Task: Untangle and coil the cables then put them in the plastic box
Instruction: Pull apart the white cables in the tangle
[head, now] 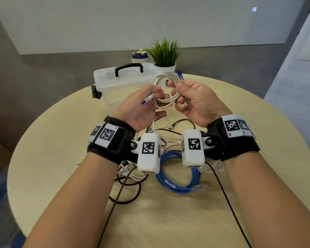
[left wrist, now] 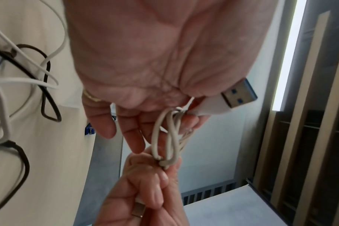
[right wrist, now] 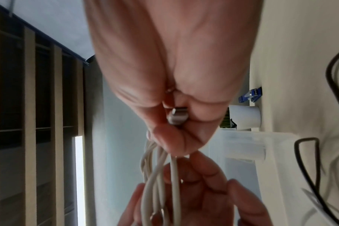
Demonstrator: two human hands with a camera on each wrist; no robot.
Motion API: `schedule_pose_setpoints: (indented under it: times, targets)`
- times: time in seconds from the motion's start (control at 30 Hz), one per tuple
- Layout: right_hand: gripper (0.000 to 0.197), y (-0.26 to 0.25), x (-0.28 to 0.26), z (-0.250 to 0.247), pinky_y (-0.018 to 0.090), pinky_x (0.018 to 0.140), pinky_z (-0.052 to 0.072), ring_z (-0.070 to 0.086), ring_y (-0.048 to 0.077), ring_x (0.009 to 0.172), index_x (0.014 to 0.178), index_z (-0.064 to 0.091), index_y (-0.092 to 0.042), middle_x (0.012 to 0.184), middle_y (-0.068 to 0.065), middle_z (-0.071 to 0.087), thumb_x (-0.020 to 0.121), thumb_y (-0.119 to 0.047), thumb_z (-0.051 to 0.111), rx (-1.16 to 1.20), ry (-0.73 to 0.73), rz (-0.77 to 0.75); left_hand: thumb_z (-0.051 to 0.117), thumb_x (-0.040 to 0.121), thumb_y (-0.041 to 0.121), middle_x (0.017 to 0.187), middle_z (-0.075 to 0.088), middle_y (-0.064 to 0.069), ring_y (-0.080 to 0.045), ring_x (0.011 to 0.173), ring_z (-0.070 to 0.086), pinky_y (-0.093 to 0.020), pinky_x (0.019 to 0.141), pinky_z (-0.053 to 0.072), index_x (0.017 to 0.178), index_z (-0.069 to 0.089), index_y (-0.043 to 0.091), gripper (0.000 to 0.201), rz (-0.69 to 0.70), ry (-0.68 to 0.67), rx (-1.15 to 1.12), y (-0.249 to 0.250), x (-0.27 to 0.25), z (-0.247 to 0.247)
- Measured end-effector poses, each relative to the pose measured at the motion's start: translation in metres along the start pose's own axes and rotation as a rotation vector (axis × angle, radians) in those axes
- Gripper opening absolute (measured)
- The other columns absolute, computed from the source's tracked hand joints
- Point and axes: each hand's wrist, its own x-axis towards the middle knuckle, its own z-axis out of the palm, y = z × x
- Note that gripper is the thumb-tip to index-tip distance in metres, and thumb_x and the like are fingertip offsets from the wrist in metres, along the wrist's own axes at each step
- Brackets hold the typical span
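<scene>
A beige cable [head: 166,90] is held coiled in loops above the surface, its USB plug [head: 148,100] jutting left. A blue cable [head: 177,176] lies coiled below, beside tangled black and white cables [head: 131,178]. The clear box [head: 122,85] stands closed behind.

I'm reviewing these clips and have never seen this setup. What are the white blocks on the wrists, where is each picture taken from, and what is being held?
No robot here: a person works bare-handed. The white blocks on the wrist straps are cameras; the large picture comes from a head camera, the other two look along each palm. The left hand and right hand hold a coiled white cable in the air; the left pinches near its USB plug, the right grips the small metal plug. On the round table lie a blue cable, tangled black and white cables, and a closed plastic box.
</scene>
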Motion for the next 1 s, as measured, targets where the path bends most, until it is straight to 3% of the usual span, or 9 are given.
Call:
schedule_pose_setpoints:
  times: [0.13, 0.27, 0.33, 0.43, 0.53, 0.67, 0.83, 0.93, 1.0]
  targets:
    - [0.019, 0.003, 0.000, 0.002, 0.015, 0.044, 0.037, 0.039, 0.004, 0.050, 0.100, 0.061, -0.003, 0.071, 0.002, 0.050, 0.100, -0.009, 0.044, 0.020, 0.047, -0.004, 0.040, 0.098, 0.025, 0.078, 0.056, 0.002, -0.013, 0.076, 0.054, -0.030, 0.075, 0.042, 0.067, 0.049, 0.018, 0.033, 0.029, 0.069, 0.000, -0.005, -0.002, 0.006]
    - [0.017, 0.007, 0.000, 0.007, 0.016, 0.043, 0.036, 0.041, 0.005, 0.050, 0.094, 0.060, -0.005, 0.069, 0.002, 0.052, 0.100, -0.010, 0.045, 0.020, 0.089, -0.035, 0.047, 0.097, 0.015, 0.062, 0.055, 0.001, -0.013, 0.067, 0.059, -0.031, 0.074, 0.049, 0.085, 0.054, 0.010, 0.014, 0.140, 0.218, -0.150, -0.007, 0.001, 0.012]
    - [0.017, 0.010, -0.001, 0.007, 0.017, 0.045, 0.033, 0.043, 0.007, 0.053, 0.095, 0.060, -0.006, 0.068, 0.001, 0.055, 0.099, -0.009, 0.044, -0.030, 0.064, -0.047, 0.045, 0.098, 0.020, 0.054, 0.049, 0.004, -0.010, 0.057, 0.055, -0.027, 0.065, 0.049, 0.088, 0.054, 0.012, 0.016, 0.157, 0.251, -0.224, -0.008, 0.002, 0.014]
    - [0.019, 0.013, -0.004, 0.004, 0.018, 0.050, 0.036, 0.049, 0.007, 0.057, 0.099, 0.063, -0.008, 0.067, -0.001, 0.058, 0.099, -0.007, 0.044, -0.076, 0.016, -0.059, 0.040, 0.099, 0.039, 0.047, 0.036, 0.007, -0.007, 0.047, 0.043, -0.024, 0.052, 0.038, 0.083, 0.050, 0.017, 0.029, 0.161, 0.281, -0.142, -0.013, 0.006, 0.018]
    - [0.024, 0.017, -0.007, 0.002, 0.020, 0.054, 0.043, 0.054, 0.009, 0.064, 0.109, 0.062, -0.012, 0.070, 0.001, 0.058, 0.099, -0.004, 0.041, -0.047, -0.010, -0.069, 0.038, 0.097, 0.050, 0.048, 0.030, 0.006, -0.009, 0.048, 0.040, -0.026, 0.057, 0.034, 0.069, 0.042, 0.019, 0.042, 0.120, 0.268, -0.091, -0.016, 0.008, 0.021]
    - [0.024, 0.016, -0.009, 0.004, 0.019, 0.050, 0.043, 0.056, 0.011, 0.061, 0.108, 0.061, -0.014, 0.070, 0.001, 0.060, 0.099, -0.004, 0.042, 0.030, 0.006, -0.074, 0.039, 0.097, 0.048, 0.048, 0.029, 0.005, -0.011, 0.049, 0.042, -0.029, 0.061, 0.035, 0.063, 0.036, 0.020, 0.045, 0.109, 0.220, -0.059, -0.011, 0.004, 0.021]
    - [0.017, 0.012, -0.011, 0.001, 0.019, 0.050, 0.045, 0.057, 0.011, 0.061, 0.103, 0.063, -0.006, 0.067, 0.000, 0.061, 0.098, -0.009, 0.046, -0.024, 0.001, -0.055, 0.032, 0.100, 0.044, 0.050, 0.031, 0.006, -0.014, 0.061, 0.041, -0.030, 0.068, 0.034, 0.066, 0.035, 0.019, 0.043, 0.129, 0.151, 0.145, -0.008, -0.003, 0.019]
    - [0.019, 0.011, -0.011, 0.000, 0.019, 0.048, 0.044, 0.054, 0.010, 0.056, 0.095, 0.065, -0.005, 0.064, 0.000, 0.058, 0.098, -0.013, 0.047, -0.075, 0.010, -0.061, 0.029, 0.100, 0.046, 0.049, 0.035, 0.008, -0.014, 0.065, 0.042, -0.035, 0.075, 0.030, 0.072, 0.043, 0.018, 0.042, 0.129, 0.153, 0.249, -0.010, -0.003, 0.017]
    - [0.019, 0.010, -0.012, 0.001, 0.018, 0.046, 0.044, 0.053, 0.009, 0.053, 0.092, 0.064, -0.004, 0.062, 0.001, 0.058, 0.097, -0.012, 0.048, -0.111, 0.032, -0.092, 0.033, 0.101, 0.040, 0.049, 0.037, 0.009, -0.014, 0.064, 0.041, -0.032, 0.071, 0.033, 0.081, 0.050, 0.018, 0.034, 0.141, 0.143, 0.229, -0.013, -0.004, 0.016]
